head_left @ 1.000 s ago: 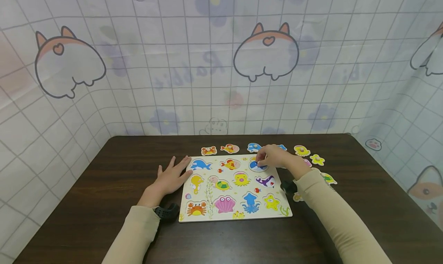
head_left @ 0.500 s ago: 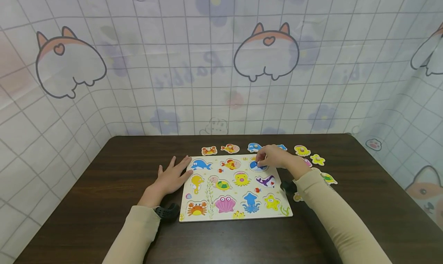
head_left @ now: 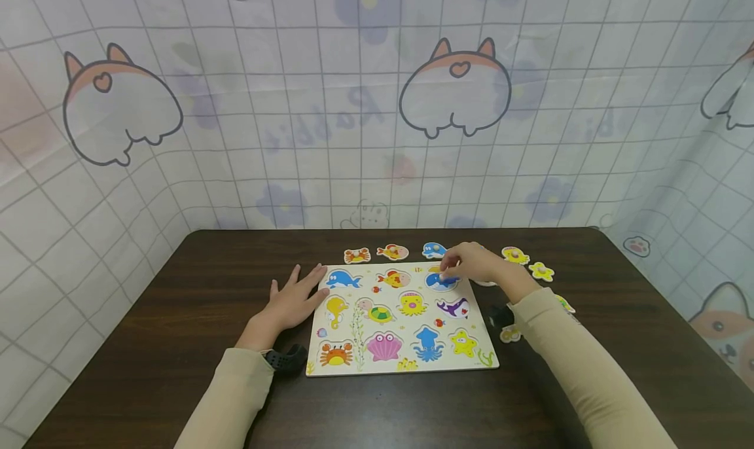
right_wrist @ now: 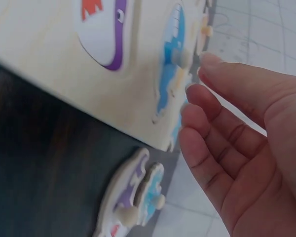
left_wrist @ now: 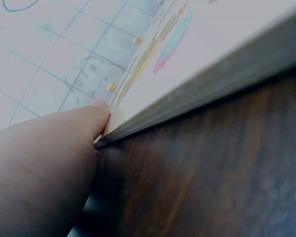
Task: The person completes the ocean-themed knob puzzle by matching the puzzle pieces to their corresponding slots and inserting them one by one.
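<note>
A white knob puzzle board (head_left: pixel 448 365) printed with sea animals lies on the dark table. My left hand (head_left: pixel 290 305) rests at the board's upper left edge, fingers spread; the left wrist view has the thumb (left_wrist: pixel 84 123) against the board's edge. My right hand (head_left: pixel 476 262) hovers over the upper right corner. Below it a blue sea-animal puzzle piece (right_wrist: pixel 175 34) sits in its slot there, with its wooden knob (right_wrist: pixel 181 58) upright. In the right wrist view the fingers are loosely bent and stand just off that knob, holding nothing.
Behind the board lie a crab piece (head_left: pixel 357 256), a fish piece (head_left: pixel 393 252) and a blue whale piece (head_left: pixel 434 251). To the right are an octopus piece (head_left: pixel 515 256), a star piece (head_left: pixel 541 271) and several others, some hidden by the right arm.
My right hand has let go of the blue puzzle piece and risen slightly, so more of the piece shows in its slot. The left hand keeps its place on the board.
</note>
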A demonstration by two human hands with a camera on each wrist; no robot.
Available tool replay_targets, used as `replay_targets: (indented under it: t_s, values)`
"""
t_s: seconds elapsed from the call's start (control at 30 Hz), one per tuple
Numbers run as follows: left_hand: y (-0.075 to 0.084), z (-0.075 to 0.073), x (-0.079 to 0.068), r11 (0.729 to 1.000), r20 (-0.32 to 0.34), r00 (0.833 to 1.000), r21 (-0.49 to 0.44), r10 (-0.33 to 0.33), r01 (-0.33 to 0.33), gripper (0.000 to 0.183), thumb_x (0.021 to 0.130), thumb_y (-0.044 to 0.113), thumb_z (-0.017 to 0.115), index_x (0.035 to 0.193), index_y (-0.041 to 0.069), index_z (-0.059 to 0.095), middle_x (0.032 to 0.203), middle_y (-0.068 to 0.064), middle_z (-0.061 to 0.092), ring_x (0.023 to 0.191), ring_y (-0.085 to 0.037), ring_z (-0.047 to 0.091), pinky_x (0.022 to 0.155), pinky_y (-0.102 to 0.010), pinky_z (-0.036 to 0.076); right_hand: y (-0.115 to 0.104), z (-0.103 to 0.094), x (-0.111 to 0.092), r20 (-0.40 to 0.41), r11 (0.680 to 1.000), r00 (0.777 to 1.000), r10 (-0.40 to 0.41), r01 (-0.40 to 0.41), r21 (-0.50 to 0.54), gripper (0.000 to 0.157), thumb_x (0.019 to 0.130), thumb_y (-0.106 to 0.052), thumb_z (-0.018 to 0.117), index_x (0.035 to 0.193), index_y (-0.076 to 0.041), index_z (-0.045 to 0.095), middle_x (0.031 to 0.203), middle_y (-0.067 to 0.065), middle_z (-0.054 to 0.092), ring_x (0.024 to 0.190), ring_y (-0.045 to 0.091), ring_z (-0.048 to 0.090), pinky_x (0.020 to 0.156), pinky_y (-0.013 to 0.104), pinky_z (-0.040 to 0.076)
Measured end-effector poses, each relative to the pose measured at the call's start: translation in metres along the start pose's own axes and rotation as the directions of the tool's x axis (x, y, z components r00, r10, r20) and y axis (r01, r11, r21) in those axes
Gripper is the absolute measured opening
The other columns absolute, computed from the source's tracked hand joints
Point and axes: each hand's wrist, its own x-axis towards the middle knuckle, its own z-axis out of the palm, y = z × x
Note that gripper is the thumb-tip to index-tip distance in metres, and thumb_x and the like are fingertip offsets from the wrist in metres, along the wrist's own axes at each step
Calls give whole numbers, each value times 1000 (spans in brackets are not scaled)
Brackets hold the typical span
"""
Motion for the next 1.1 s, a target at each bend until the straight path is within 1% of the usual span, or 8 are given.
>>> replay_targets:
  t_s: [0.13, 0.27, 0.43, 0.6, 0.73, 0.83, 0.9, 1.1]
  values:
    - [-1, 0, 1, 1000, -3, 1000, 1, 0, 0, 66, 109, 43, 47, 165, 16, 25, 169, -10, 21, 155, -43, 1, 111, -78, -6, 3, -8, -5, -26, 1000, 1000, -7, 7, 6, 13, 98, -14, 71, 105, -4, 76, 96, 5, 68, 87, 22, 58, 82, 39, 53]
    - [-1, 1, 1, 1000, 2, 1000, 0, -3, 3, 67, 109, 44, 46, 166, 17, 24, 170, -9, 20, 155, -43, 1, 111, -77, -7, 10, -15, -12, -64, 1000, 998, -21, 21, 5, 17, 100, -13, 68, 110, -2, 75, 104, 9, 71, 90, 24, 62, 84, 42, 56]
    - [-1, 2, 1, 1000, -2, 1000, -7, 1, -1, 68, 108, 46, 46, 165, 16, 24, 169, -10, 20, 155, -43, 1, 111, -77, -7, 21, -23, -23, -100, 999, 995, -8, 13, 47, 20, 101, -12, 66, 115, 0, 73, 106, 11, 71, 93, 26, 65, 85, 46, 56]
    - [-1, 3, 2, 1000, 0, 1000, -8, -5, 5, 68, 108, 47, 46, 165, 17, 24, 169, -9, 20, 155, -43, 0, 112, -77, -7, 35, -27, -33, -129, 997, 992, -3, 13, 73, 22, 102, -13, 65, 116, 2, 72, 105, 10, 71, 92, 25, 66, 81, 42, 57]
    - [-1, 2, 2, 1000, 9, 1000, -12, -12, 12, 68, 108, 45, 47, 166, 18, 23, 170, -8, 19, 155, -42, -1, 111, -77, -7, 46, -29, -40, -150, 995, 989, 3, 12, 97, 23, 101, -13, 65, 117, 3, 72, 106, 11, 72, 93, 27, 66, 82, 42, 56]
    - [-1, 1, 1, 1000, 8, 1000, -12, -12, 12, 67, 109, 44, 47, 166, 18, 23, 170, -8, 18, 155, -42, 0, 111, -77, -7, 54, -29, -44, -154, 994, 988, 11, 5, 106, 23, 101, -12, 65, 117, 3, 72, 107, 11, 73, 94, 25, 67, 84, 44, 57]
    - [0, 1, 1, 1000, 5, 1000, -14, -9, 9, 67, 109, 44, 47, 166, 18, 23, 170, -8, 19, 155, -42, 0, 111, -77, -7, 59, -28, -46, -146, 995, 989, 18, -3, 104, 23, 101, -12, 65, 116, 3, 73, 107, 11, 73, 93, 23, 66, 84, 43, 57]
    - [1, 0, 0, 1000, 1, 1000, -14, -7, 8, 67, 109, 44, 47, 166, 18, 24, 170, -8, 19, 155, -42, 0, 111, -77, -8, 68, -25, -49, -99, 994, 994, 44, -34, 106, 21, 98, -11, 68, 114, 3, 73, 96, 6, 72, 80, 19, 58, 73, 35, 52]
